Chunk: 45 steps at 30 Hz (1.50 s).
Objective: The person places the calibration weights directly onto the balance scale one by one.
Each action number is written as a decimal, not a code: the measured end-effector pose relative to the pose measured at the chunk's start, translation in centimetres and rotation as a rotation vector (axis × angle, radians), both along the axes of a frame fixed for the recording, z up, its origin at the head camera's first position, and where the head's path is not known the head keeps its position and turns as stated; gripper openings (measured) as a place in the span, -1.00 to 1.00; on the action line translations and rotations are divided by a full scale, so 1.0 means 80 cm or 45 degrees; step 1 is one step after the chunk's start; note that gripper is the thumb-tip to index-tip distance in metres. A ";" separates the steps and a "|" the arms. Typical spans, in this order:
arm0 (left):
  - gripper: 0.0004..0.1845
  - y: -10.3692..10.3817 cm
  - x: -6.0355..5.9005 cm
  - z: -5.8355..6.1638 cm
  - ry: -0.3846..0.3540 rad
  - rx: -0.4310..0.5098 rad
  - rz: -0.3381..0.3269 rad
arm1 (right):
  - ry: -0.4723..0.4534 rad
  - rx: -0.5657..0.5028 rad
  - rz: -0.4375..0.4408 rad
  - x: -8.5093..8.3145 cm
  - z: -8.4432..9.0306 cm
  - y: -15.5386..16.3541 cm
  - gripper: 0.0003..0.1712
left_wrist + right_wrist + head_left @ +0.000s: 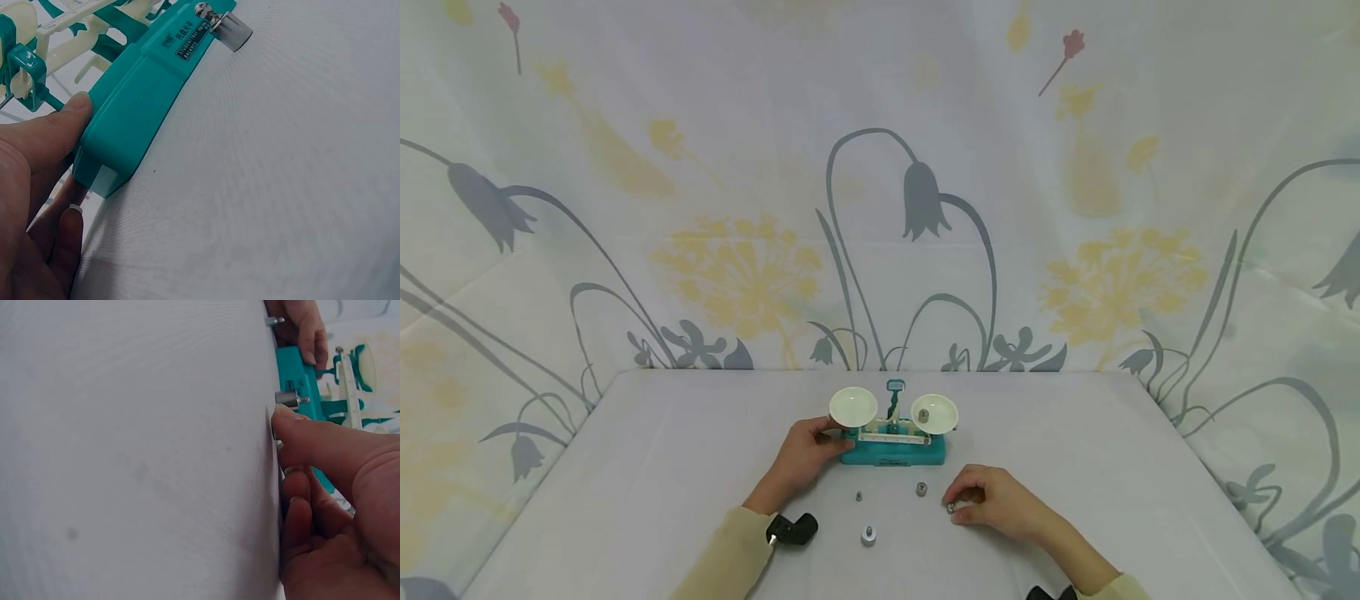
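A teal balance scale [892,451] with two cream pans stands at the table's middle; a metal weight [923,416] sits in its right pan. My left hand [805,454] grips the left end of the scale's base, thumb [76,112] on the near side and fingers round the end. To the right and nearer me, my right hand [996,500] pinches a small metal weight [951,507] at the tabletop. In the right wrist view its fingers hide most of that weight. Another weight [921,489] stands between this hand and the scale.
In front of the scale stand a tiny weight [859,496] and a larger cylindrical weight [868,536] with a knob. A white cloth covers the table [647,467]. Behind it hangs a flower-printed curtain [880,267].
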State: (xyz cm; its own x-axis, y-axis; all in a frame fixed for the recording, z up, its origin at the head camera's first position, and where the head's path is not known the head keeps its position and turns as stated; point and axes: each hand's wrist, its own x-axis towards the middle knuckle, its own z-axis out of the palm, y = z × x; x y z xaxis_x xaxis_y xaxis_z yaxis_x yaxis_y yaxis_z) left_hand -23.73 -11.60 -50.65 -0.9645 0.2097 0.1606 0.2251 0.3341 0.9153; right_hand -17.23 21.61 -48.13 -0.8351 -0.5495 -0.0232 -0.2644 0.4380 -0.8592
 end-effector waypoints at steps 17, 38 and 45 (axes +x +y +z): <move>-0.78 -0.002 0.006 0.005 0.000 0.041 -0.040 | 0.011 0.041 0.001 0.001 0.000 -0.002 -0.82; -0.78 -0.002 0.004 0.001 -0.005 0.016 -0.043 | -0.021 0.015 0.008 0.001 0.004 0.005 -0.84; -0.80 0.003 0.023 0.038 0.005 -0.011 -0.026 | 0.005 0.045 0.024 -0.002 0.003 0.003 -0.86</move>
